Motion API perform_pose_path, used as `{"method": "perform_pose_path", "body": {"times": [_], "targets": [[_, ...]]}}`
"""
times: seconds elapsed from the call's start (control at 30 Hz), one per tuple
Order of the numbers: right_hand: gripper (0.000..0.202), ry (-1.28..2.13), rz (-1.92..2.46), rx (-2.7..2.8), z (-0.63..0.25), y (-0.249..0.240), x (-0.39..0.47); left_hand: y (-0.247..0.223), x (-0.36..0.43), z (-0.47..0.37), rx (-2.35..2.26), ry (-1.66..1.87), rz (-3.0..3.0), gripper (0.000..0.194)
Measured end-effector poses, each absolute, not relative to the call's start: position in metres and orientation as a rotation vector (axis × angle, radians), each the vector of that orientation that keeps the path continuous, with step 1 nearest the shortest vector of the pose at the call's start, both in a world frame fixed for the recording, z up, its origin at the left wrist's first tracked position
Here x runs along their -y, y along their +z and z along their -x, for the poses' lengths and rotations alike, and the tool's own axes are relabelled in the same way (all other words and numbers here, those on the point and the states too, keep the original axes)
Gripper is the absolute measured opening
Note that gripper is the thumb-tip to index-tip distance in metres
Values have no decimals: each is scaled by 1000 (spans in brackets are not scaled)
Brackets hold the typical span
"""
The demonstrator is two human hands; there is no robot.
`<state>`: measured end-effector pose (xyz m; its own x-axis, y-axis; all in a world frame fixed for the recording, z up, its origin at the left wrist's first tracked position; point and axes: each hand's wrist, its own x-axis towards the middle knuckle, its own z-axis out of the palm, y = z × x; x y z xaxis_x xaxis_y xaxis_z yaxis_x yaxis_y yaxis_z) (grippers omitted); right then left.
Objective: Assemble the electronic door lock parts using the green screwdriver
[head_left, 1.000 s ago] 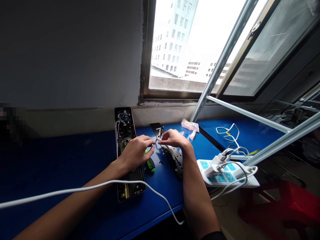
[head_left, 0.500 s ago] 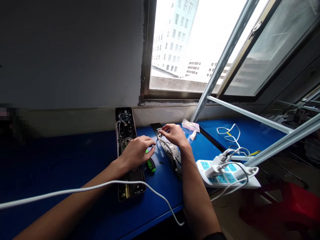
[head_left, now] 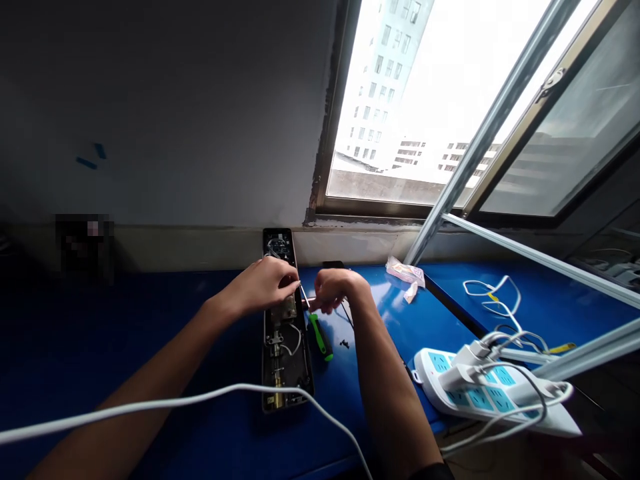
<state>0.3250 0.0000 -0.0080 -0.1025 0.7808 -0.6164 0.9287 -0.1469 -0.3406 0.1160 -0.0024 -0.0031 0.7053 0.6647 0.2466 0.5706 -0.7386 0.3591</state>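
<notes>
Both curl: the left hand over an open case, the right hand near a screwdriver; either's grip I cannot tell.

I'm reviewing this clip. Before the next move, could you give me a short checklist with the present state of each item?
1. Long black housing open, inner parts exposed: ok.
2. Green-and-black screwdriver handle clear of both hands, lying on the blue table: ok.
3. Small dark pieces grouped together, right of the handle: ok.
4. Left hand, over the housing, has a secure hold: cannot tell; its fingertips' contact is unclear.
5. Right hand free of any part: cannot tell; its curled fingers hide what they may hold.
6. Unobstructed view of the housing's near end: not ok; a white cable crosses in front.
</notes>
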Motion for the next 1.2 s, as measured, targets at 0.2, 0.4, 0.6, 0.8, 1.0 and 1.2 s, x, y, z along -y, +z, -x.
{"method": "perform_pose_path", "body": {"times": [0.2,0.4,0.6,0.8,1.0,1.2], "targets": [[39,-1204,-1840,-1724,-315,-30,-5,6,-12,-85,-1089,441,-2592,24],[35,-1124,-1981,-1878,-325,-19,-11,5,-12,-78,-1000,349,-2582,21],[36,-999,-2104,-2142,-332,7,-15,-4,-11,-92,-981,261,-2639,28],[40,-1066,-2078,-2170,-337,11,-11,-4,-14,-94,-896,252,-2755,18],[36,-1107,-2102,-2180,-349,19,-6,11,-6,-93,-820,430,-2756,22],[32,-1075,-2221,-2171,-376,26,-1,11,-1,-134,-833,397,-2818,20]]}}
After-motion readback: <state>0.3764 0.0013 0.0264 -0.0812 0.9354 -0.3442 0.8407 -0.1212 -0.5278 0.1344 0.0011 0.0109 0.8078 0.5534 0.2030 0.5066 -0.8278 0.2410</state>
